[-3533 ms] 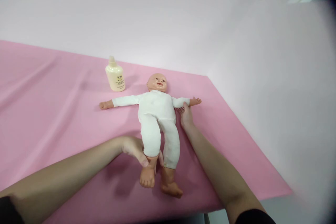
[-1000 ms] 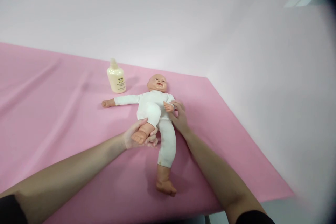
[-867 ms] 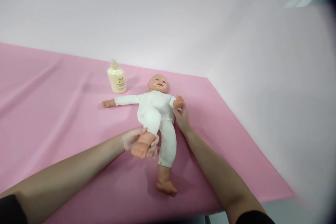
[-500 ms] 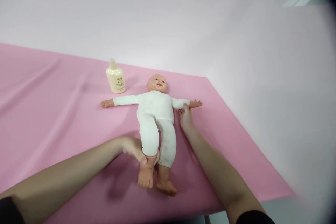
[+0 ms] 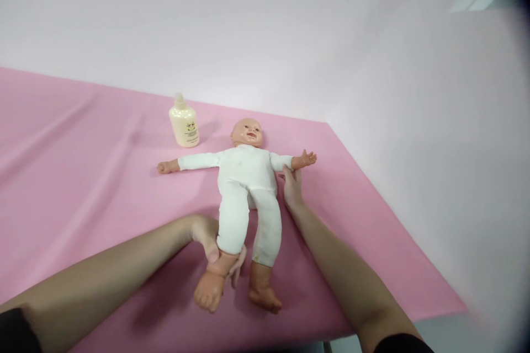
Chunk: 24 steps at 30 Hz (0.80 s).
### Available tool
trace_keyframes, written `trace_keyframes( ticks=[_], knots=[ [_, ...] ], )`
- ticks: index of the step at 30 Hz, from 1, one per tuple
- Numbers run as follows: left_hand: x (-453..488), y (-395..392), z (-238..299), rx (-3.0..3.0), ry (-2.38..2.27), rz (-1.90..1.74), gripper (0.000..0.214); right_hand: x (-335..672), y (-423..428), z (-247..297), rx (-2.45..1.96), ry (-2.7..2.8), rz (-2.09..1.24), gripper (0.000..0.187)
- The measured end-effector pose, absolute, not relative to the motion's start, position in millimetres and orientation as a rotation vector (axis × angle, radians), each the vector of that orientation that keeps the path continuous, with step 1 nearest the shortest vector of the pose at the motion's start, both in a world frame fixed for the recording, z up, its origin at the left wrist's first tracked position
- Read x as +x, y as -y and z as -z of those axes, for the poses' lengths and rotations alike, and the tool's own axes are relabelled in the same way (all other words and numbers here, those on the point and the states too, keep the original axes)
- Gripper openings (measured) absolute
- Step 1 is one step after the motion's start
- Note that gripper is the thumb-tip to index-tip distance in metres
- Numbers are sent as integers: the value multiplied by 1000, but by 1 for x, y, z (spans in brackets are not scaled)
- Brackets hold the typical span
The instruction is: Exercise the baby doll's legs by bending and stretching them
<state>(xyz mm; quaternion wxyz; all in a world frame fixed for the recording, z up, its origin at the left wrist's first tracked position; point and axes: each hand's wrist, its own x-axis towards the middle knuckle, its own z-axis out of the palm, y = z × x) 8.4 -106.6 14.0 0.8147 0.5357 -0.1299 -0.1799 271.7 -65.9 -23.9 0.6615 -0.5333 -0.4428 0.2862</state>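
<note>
A baby doll in a white bodysuit lies on its back on the pink sheet, arms spread wide. My left hand is wrapped round the ankle of the doll's leg on the left, and that foot is lifted and turned outward. My right hand grips the doll's arm on the right near the wrist, fingers closed on the sleeve end. The doll's other leg lies straight on the sheet.
A cream lotion bottle stands upright behind the doll's left-side arm. The sheet's right edge runs diagonally close to the doll. A pale wall rises behind the table.
The doll's bent leg and folded arm were drawn back out straight. Since half a second ago my left hand has pulled the foot further out and to the left.
</note>
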Motion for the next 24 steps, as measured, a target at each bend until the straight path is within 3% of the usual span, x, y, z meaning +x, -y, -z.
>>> trace_keyframes(
  ticks=[4, 10, 17, 24],
  knots=[
    [5, 109, -7, 1004, 283, 220, 58, 264, 72, 17, -1149, 1142, -584, 66],
    [3, 109, 2, 967, 111, -127, 71, 262, 81, 10, -1132, 1504, -363, 32],
    [5, 112, -6, 1010, 112, -100, 71, 262, 81, 11, -1136, 1508, -350, 34],
    [3, 111, -22, 1149, 175, 269, 73, 260, 75, 14, -1139, 1222, -653, 45]
  ],
)
